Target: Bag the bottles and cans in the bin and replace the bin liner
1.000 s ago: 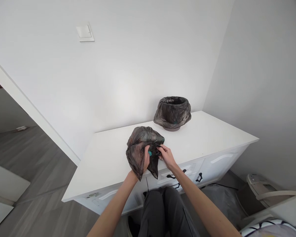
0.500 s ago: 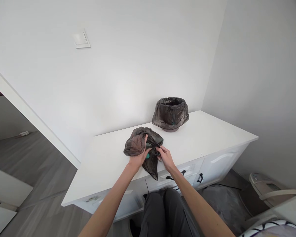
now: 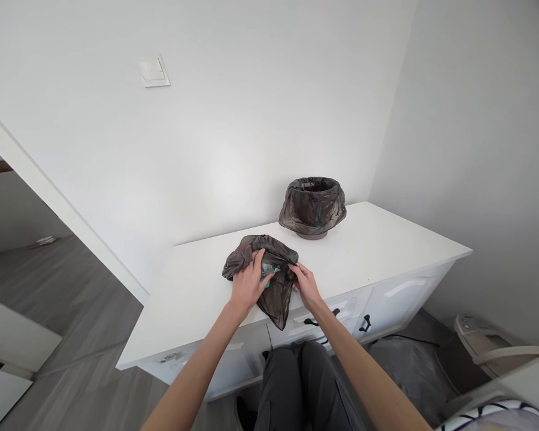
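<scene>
A dark see-through trash bag (image 3: 276,302) lies bunched on the white cabinet top, with a pointed end hanging towards its front edge. My left hand (image 3: 248,284) is on the bag's left part, fingers pressed over the crumpled film and thumb apart towards the middle. Between the thumb and fingers, something clear and shiny shows, with a small green bit beneath the thumb; I cannot make out its kind. My right hand (image 3: 306,284) pinches the bag's right edge. Behind stands a small bin (image 3: 312,236) lined with a similar dark bag (image 3: 312,209) folded over its rim.
The white cabinet (image 3: 404,245) stands against the wall, with black handles (image 3: 365,324) on its front. A light switch (image 3: 155,70) is on the wall. At the lower right are a beige appliance (image 3: 485,341) and a filled plastic bag (image 3: 404,365) on the floor.
My left hand has shifted slightly left over the bag, its fingers further onto the film. The bag's middle is spread more, baring more of the clear shiny thing. My right hand keeps its pinch.
</scene>
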`<act>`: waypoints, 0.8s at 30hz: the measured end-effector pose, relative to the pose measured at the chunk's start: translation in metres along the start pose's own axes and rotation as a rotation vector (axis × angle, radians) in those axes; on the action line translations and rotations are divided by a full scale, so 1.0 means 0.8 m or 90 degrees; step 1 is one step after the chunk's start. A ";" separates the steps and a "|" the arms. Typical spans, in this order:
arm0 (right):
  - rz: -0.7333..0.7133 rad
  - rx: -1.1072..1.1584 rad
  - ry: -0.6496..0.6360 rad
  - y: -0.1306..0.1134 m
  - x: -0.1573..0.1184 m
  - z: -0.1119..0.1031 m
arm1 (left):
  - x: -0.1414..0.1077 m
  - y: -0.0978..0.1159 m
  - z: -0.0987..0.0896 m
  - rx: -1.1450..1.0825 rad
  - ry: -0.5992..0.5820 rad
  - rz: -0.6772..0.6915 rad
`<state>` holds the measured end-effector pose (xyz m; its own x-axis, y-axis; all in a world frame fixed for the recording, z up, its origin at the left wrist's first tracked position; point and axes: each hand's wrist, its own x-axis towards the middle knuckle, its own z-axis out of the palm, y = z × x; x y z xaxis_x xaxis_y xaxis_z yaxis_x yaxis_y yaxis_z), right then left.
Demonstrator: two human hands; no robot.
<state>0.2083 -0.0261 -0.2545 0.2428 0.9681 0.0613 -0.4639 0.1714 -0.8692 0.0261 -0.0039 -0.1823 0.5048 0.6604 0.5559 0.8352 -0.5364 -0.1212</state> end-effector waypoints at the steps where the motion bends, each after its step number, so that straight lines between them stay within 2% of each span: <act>1: -0.001 0.000 0.004 0.001 0.000 -0.001 | -0.004 -0.002 -0.001 -0.013 0.004 -0.012; 6: -0.003 0.002 0.016 0.005 0.002 -0.005 | -0.026 -0.002 0.004 -0.058 0.031 -0.067; 11: -0.016 0.008 0.045 0.008 0.005 -0.007 | -0.049 0.004 0.014 -0.028 0.074 0.011; 13: -0.018 0.009 0.052 0.009 0.007 -0.007 | -0.057 0.007 0.019 -0.019 0.053 0.047; 15: -0.020 0.009 0.058 0.011 0.009 -0.008 | -0.064 0.012 0.025 -0.021 -0.004 0.064; 17: -0.023 0.009 0.067 0.012 0.010 -0.009 | -0.072 0.016 0.030 -0.020 -0.065 0.060; 19: -0.027 0.010 0.077 0.013 0.010 -0.010 | -0.079 0.019 0.034 -0.019 -0.096 0.044; 24: -0.027 0.009 0.093 0.015 0.011 -0.014 | -0.093 0.022 0.036 -0.026 -0.057 0.013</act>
<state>0.2143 -0.0174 -0.2696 0.3827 0.9236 0.0250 -0.4620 0.2147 -0.8605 0.0097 -0.0477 -0.2495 0.5402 0.6924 0.4783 0.8161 -0.5697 -0.0969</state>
